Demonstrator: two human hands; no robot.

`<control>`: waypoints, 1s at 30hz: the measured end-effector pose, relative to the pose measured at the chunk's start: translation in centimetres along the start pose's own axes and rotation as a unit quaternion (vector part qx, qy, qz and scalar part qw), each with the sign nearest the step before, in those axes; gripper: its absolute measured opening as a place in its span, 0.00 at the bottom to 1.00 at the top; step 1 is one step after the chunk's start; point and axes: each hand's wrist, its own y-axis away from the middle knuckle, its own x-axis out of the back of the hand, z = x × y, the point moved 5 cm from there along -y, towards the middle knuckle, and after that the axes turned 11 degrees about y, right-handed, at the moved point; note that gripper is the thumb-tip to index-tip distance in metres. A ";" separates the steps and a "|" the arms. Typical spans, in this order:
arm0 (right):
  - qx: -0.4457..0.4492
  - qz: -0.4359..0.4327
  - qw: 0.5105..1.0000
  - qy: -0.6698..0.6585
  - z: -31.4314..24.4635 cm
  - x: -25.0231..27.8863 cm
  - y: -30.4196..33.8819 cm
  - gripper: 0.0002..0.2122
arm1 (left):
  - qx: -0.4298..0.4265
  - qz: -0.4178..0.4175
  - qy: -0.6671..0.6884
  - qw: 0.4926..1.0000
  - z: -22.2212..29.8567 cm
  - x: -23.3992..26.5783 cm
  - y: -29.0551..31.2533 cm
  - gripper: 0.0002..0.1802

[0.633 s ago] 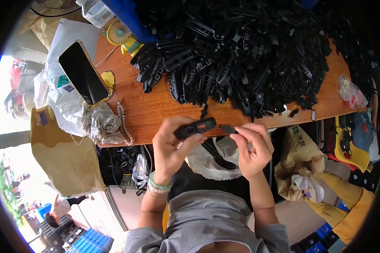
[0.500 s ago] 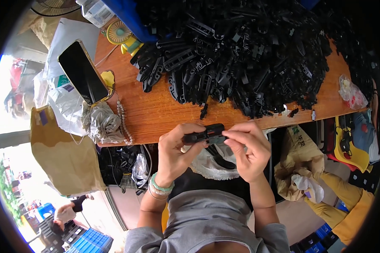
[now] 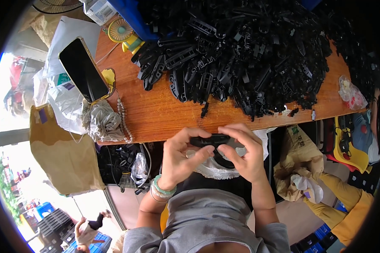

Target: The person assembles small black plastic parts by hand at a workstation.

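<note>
Between both hands I hold a small, elongated black plastic part (image 3: 210,139) just off the table's near edge. My left hand (image 3: 185,152), with a pale green bracelet at the wrist, grips its left end between thumb and fingers. My right hand (image 3: 244,149) pinches its right end, the thumb below and the fingers on top. The fingers hide both ends of the part. Beneath the hands, above my lap, lies a whitish bag (image 3: 207,168) with dark pieces showing in it. Beyond them a large heap of black plastic parts (image 3: 240,59) covers much of the table.
On the wooden table (image 3: 152,120), a phone (image 3: 83,71) leans at the left by crumpled plastic (image 3: 101,122) and a bead string (image 3: 121,116). A small yellow fan (image 3: 120,30) stands behind. Paper bags (image 3: 63,147) hang left and sit right (image 3: 297,160). Another person's yellow-clad legs (image 3: 346,202) show at right.
The right fingers have moved left and closed over the black part's right end. The part now lies more level and turned. At lower left, another person has shifted.
</note>
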 end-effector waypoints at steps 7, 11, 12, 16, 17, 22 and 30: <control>-0.053 0.016 0.998 0.002 1.8 0.8 2.9 0.12 | 0.036 -0.048 -0.036 0.998 -1.2 -2.2 0.5 0.11; -0.065 -0.001 0.998 0.010 3.0 2.0 3.9 0.11 | -0.042 -0.151 -0.174 0.972 -0.1 -3.1 -0.7 0.12; -0.053 -0.017 0.998 0.027 3.6 2.5 3.9 0.10 | -0.127 -0.154 -0.261 0.944 0.9 -3.4 -0.9 0.12; -0.048 0.107 0.986 0.120 4.0 3.3 2.5 0.07 | -0.267 -0.004 -0.326 0.907 2.9 -1.5 -2.1 0.08; -0.041 0.195 0.961 0.194 3.8 3.9 2.0 0.05 | -0.293 0.044 -0.330 0.897 3.5 -0.8 -2.7 0.06; -0.025 0.294 0.927 0.232 4.5 2.8 0.1 0.05 | -0.303 0.181 -0.356 0.865 4.6 2.4 -5.8 0.08; -0.033 0.310 0.926 0.213 5.2 2.2 -0.1 0.05 | -0.291 0.203 -0.485 0.799 4.4 2.5 -7.8 0.07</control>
